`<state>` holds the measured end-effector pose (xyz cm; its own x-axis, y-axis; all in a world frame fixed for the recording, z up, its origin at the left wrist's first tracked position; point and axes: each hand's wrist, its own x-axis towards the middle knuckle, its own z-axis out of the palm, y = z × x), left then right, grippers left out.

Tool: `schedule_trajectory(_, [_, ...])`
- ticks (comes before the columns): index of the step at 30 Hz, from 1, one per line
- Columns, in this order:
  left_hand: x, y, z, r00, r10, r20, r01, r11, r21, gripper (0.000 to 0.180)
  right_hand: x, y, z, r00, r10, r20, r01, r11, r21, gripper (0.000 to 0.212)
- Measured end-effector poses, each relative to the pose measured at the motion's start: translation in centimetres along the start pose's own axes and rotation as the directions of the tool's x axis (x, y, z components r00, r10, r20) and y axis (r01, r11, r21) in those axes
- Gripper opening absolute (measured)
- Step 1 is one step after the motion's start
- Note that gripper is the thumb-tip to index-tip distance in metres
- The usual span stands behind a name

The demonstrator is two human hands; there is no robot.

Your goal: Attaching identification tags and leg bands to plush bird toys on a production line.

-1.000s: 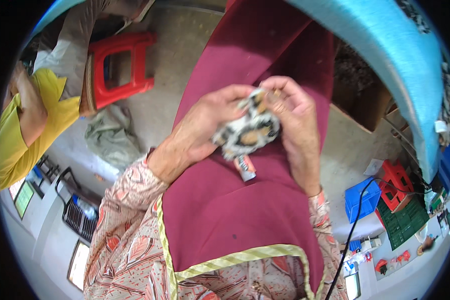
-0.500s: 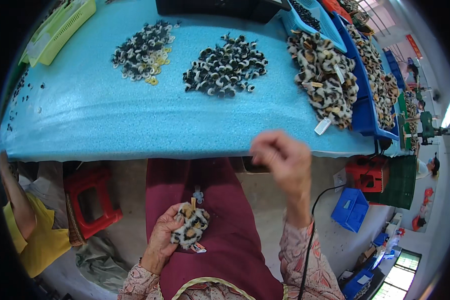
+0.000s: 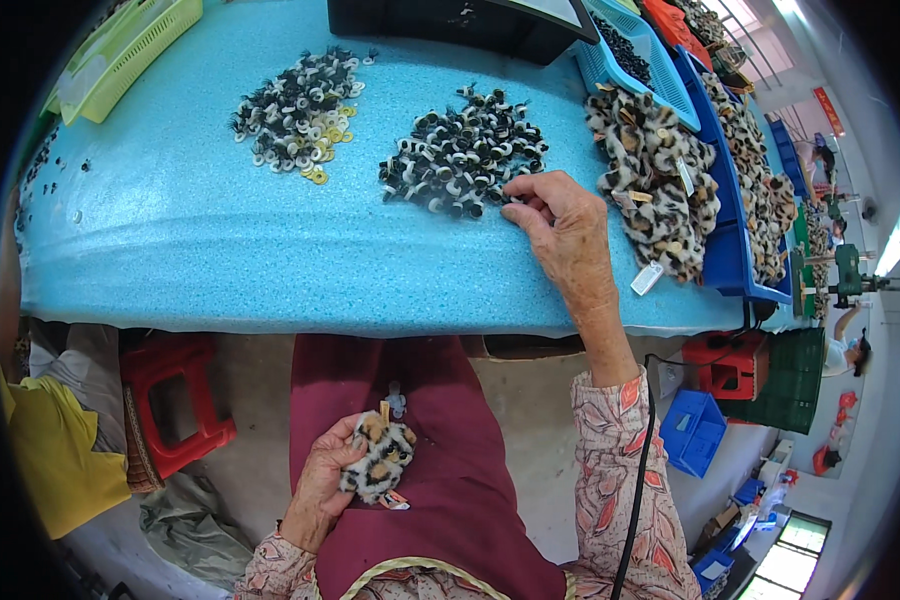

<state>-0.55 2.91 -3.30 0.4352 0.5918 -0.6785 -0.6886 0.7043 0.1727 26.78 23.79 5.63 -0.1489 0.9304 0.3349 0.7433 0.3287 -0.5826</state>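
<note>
In my lap, my left hand (image 3: 328, 468) is closed around the edge of a small leopard-print plush piece (image 3: 378, 462). The piece has a tan tab at its top and a printed label at its lower edge. Over the table, my right hand (image 3: 568, 225) reaches to the right side of a pile of small black-and-white plastic parts (image 3: 452, 150), which look like toy eyes. Its thumb and forefinger are brought together in a pinch at the pile's edge. Something dark shows between the fingertips, too small to make out.
Another pile of white, black and yellow small parts (image 3: 300, 115) lies farther left. At right, plush pieces (image 3: 660, 190) are heaped beside a blue crate (image 3: 732, 255). A black tray (image 3: 450, 28) and light-blue basket (image 3: 620, 68) stand behind. A person in yellow (image 3: 65, 450) sits at left.
My right hand has moved from above the table's front edge forward to the black-and-white pile. My left hand stays in the lap with the plush piece, which has turned slightly.
</note>
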Motion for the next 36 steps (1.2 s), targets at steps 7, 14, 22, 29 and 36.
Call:
schedule_trajectory(7, [-0.7,-0.3,0.1,0.999,0.038,0.011,-0.038,0.999,0.001,0.039,-0.5,0.0,-2.4,0.992,0.126,0.030,-0.126,0.992,0.012,0.014])
schedule_trajectory(14, [-1.6,0.4,1.0,0.995,0.097,0.021,-0.099,0.986,0.137,0.047,-7.6,-4.4,-2.5,0.918,0.363,0.161,-0.321,0.441,0.838,0.026])
schedule_trajectory(22, [-0.8,-0.8,0.7,0.998,0.055,-0.033,-0.052,0.994,0.092,0.041,-18.3,-7.4,4.0,0.772,0.357,0.526,-0.610,0.180,0.772,0.018])
schedule_trajectory(29, [-0.9,-1.4,1.1,0.992,0.106,-0.062,-0.101,0.991,0.084,0.029,-19.7,-10.2,5.7,0.588,0.403,0.702,-0.806,0.212,0.553,0.018])
schedule_trajectory(36, [-1.2,-1.6,1.0,0.989,0.120,-0.090,-0.110,0.989,0.102,0.030,-19.6,-10.2,5.9,0.620,0.355,0.700,-0.784,0.306,0.540,0.016])
